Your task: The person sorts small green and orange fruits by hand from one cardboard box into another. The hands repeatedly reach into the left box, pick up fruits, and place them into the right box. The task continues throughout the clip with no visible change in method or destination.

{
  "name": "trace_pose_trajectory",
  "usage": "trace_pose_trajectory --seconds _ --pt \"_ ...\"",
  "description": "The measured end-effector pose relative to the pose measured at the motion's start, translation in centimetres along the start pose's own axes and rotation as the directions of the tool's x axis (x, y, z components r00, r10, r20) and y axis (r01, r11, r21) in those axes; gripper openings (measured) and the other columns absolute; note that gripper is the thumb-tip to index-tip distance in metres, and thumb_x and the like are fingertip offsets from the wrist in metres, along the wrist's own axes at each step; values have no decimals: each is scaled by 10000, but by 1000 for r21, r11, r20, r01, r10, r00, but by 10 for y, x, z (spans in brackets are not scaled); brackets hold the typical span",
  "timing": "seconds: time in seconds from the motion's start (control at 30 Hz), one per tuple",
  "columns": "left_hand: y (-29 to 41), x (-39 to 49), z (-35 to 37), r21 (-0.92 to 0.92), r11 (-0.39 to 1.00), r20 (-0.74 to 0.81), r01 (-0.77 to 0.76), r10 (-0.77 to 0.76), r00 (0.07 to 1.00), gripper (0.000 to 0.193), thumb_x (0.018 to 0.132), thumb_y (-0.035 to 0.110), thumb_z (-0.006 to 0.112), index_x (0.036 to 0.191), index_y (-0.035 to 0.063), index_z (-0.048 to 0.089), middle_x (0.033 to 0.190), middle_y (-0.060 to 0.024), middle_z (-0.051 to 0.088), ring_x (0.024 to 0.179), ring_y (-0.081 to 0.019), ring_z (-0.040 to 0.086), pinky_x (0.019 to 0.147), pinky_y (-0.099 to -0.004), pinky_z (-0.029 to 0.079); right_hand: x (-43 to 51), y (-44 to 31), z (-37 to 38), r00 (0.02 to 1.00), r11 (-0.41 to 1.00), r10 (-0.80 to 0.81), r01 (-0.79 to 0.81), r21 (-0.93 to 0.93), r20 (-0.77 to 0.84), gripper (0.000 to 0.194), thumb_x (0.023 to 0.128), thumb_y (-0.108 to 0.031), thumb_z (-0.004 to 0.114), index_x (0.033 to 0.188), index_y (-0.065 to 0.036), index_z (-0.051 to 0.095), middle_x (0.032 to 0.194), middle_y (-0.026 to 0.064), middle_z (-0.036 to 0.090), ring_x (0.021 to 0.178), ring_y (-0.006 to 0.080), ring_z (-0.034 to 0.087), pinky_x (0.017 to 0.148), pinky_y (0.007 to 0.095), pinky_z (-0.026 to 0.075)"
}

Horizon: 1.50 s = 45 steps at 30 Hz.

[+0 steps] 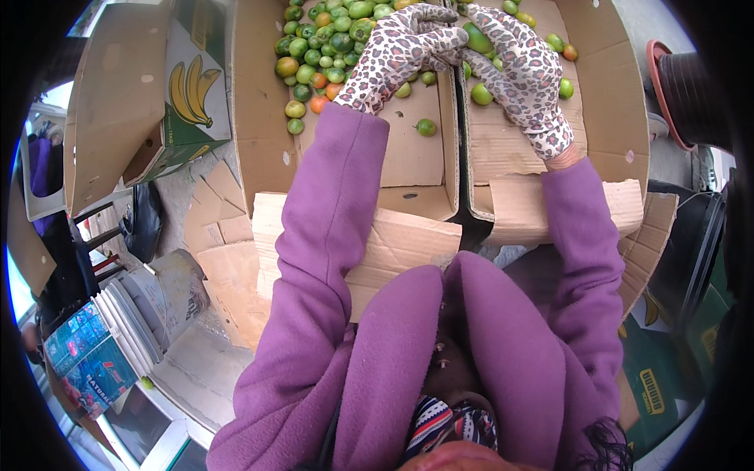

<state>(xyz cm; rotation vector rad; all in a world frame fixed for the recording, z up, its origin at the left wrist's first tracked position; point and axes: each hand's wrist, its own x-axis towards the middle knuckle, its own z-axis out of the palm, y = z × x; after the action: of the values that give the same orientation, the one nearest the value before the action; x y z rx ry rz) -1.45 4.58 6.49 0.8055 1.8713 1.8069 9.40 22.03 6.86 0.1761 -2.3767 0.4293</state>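
Both my hands wear leopard-print gloves. My left hand (pixel 409 50) is over the inner edge of the left cardboard box (pixel 412 156), its fingers bent and pointing right; whether anything is in them is hidden. My right hand (pixel 521 70) is above the right cardboard box (pixel 524 138), its thumb and fingers curved around a long green tomato (pixel 478 39). The left fingertips come close to that tomato. Many green tomatoes, some orange, are heaped in the left box's far left part. A single green tomato (pixel 426 127) lies nearer me. Fewer tomatoes are scattered in the right box.
Folded cardboard flaps (pixel 412 235) hang at the boxes' near ends. A banana carton (pixel 197 94) stands to the left, above stacked buckets (pixel 126 318) lying on their side. At the right are a dark round container (pixel 689 97) with a red rim and another banana carton (pixel 654 377).
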Motion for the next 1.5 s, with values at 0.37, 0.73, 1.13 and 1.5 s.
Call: trace_pose_trajectory --seconds 0.37,0.73,1.13,1.5 --pt "-70 -33 17 965 259 179 42 -767 616 417 811 290 846 1124 34 746 977 -129 770 909 -239 744 833 -387 594 -20 59 -6 749 859 492 -336 -386 443 489 849 1 608 1330 -78 650 1281 153 666 1207 339 625 1029 435 502" --pt "-98 -48 43 960 263 266 -94 -755 599 329 814 233 827 1074 39 767 931 -129 767 875 -244 748 791 -384 604 -26 76 4 920 912 338 -268 -312 198 446 956 -152 657 1399 -123 613 1395 113 634 1247 316 614 1083 429 483" --pt "-36 -6 -16 853 406 78 326 -719 690 238 818 171 805 1019 45 791 880 -130 764 838 -251 752 746 -381 614 -14 63 3 970 943 242 -232 -239 14 341 959 -225 723 1281 -114 710 1236 97 727 1153 264 688 995 377 548" --pt "42 -2 -23 -134 958 237 252 -216 947 335 920 213 767 1153 -24 727 987 -75 747 848 -137 682 735 -269 554 0 -12 1 997 999 -18 15 33 81 550 841 -240 846 1348 -108 678 1146 82 755 994 220 738 852 334 595"
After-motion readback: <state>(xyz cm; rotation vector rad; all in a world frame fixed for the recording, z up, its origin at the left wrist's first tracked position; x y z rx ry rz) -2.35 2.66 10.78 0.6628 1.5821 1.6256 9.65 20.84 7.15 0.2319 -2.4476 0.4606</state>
